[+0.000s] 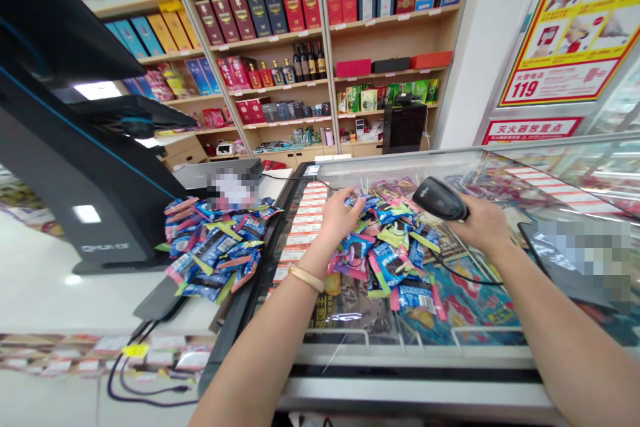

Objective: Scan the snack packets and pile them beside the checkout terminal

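Note:
My right hand (pixel 483 223) grips a black barcode scanner (pixel 440 198), its head pointing left and down over a heap of small blue, pink and yellow snack packets (pixel 395 250) on the glass counter (pixel 450 167). My left hand (pixel 340 213) rests on the left edge of that heap, fingers curled on a packet; I cannot tell whether it is lifted. A gold bracelet (pixel 306 277) is on that wrist. A second pile of the same packets (pixel 215 247) lies to the left, on the white counter beside the black register stand (pixel 95 193).
The scanner's black cable (pixel 465 277) runs across the glass. Cables (pixel 145 390) hang at the counter's front left. Shelves of boxed goods and bottles (pixel 300 60) fill the back wall. A dark device (pixel 565 260) lies at the right on the glass.

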### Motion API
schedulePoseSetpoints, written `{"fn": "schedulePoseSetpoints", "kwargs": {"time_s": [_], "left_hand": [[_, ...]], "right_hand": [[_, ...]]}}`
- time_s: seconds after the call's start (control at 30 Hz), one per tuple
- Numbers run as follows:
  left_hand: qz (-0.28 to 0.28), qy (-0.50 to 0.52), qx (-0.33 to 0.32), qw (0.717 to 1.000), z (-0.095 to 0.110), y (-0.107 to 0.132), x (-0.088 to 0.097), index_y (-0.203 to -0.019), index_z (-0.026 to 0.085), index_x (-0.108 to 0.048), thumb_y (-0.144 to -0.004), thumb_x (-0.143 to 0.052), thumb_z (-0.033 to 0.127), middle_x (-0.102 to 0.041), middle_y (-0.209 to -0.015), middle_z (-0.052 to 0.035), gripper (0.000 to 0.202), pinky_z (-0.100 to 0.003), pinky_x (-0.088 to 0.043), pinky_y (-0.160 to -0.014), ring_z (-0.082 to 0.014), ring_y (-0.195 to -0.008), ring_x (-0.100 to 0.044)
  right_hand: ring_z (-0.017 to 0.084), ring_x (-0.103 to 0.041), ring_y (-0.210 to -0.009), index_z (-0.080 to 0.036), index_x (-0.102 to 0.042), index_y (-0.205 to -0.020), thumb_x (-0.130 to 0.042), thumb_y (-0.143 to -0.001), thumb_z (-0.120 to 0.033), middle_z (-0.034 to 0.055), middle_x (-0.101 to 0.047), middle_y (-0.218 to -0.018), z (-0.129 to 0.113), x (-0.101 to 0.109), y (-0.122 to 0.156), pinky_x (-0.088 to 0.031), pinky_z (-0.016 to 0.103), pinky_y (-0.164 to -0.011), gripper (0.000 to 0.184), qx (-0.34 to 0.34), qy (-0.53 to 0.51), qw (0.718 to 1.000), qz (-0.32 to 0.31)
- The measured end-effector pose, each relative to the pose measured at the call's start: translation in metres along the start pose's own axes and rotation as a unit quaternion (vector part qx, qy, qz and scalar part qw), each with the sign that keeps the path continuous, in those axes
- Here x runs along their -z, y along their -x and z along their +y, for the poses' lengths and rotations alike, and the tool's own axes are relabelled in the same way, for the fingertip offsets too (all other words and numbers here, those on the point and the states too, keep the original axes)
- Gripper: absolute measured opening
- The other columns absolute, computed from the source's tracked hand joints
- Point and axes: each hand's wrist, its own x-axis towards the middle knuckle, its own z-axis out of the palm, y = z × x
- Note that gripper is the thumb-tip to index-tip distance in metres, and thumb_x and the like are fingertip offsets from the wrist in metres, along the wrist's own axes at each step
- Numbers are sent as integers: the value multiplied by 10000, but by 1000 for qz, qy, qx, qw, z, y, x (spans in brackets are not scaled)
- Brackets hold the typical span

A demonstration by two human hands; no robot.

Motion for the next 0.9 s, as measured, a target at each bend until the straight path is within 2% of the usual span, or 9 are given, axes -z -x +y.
{"fn": "schedulePoseSetpoints", "kwargs": {"time_s": [0.1, 0.17, 0.37, 0.53, 0.63, 0.77, 0.83, 0.9], "left_hand": [[57, -8, -22, 998, -10, 5, 15, -1096, 204, -710, -865, -677, 274, -741, -1125, -105, 243, -423, -530, -1004, -253, -1094, -689], [79, -30, -22, 996, -19, 5, 32, -1102, 193, -707, -856, -674, 259, -724, -1139, -113, 257, -414, -521, -1015, -253, -1110, -678], [90, -177, 54, 979, -53, 0, 104, -1153, 192, -697, -845, -631, 265, -683, -1199, -121, 323, -436, -484, -1028, -286, -1145, -644], [94, -374, 136, 913, -74, 6, 173, -1256, 186, -660, -847, -596, 309, -611, -1333, -176, 432, -517, -406, -1047, -377, -1241, -551], [81, -454, 174, 870, -87, 12, 205, -1270, 170, -643, -822, -619, 349, -584, -1352, -218, 483, -549, -383, -1033, -421, -1258, -507], [10, -497, 212, 841, -98, 13, 227, -1189, 172, -663, -760, -686, 400, -659, -1239, -222, 486, -542, -398, -989, -439, -1226, -526], [-12, -499, 211, 840, -99, 11, 230, -1136, 172, -686, -729, -719, 387, -697, -1172, -214, 462, -533, -398, -988, -439, -1210, -553], [-7, -484, 209, 849, -96, 8, 232, -1101, 160, -706, -716, -732, 348, -717, -1125, -217, 429, -534, -399, -989, -441, -1178, -588]], "right_hand": [[302, -708, -698, -224, -731, -965, -613, -721, -422, 100, -766, -817, 0, -1, 1, -418, 327, -535, 335, 4, -3, 1000, 8], [292, -702, -670, -229, -726, -920, -622, -726, -417, 109, -763, -791, -1, 1, 1, -395, 323, -518, 290, 8, -9, 1000, 13], [304, -705, -674, -229, -693, -857, -628, -750, -421, 135, -758, -791, -10, 7, 3, -403, 345, -544, 229, 11, -28, 999, 21], [304, -714, -716, -249, -689, -906, -654, -743, -420, 108, -747, -783, -22, 9, 5, -439, 338, -570, 239, 29, -68, 997, 33], [295, -715, -723, -263, -675, -895, -651, -748, -381, 101, -743, -790, -29, 11, 6, -459, 333, -581, 190, 46, -75, 995, 40], [290, -703, -683, -255, -642, -843, -646, -742, -411, 106, -736, -777, -37, 11, 7, -483, 339, -580, 185, 79, -85, 993, 37], [298, -706, -685, -247, -641, -848, -642, -734, -423, 115, -739, -776, -40, 11, 7, -495, 350, -580, 210, 90, -93, 991, 42], [301, -712, -693, -241, -646, -863, -629, -744, -412, 122, -743, -781, -45, 11, 7, -509, 361, -584, 209, 102, -111, 987, 49]]}}
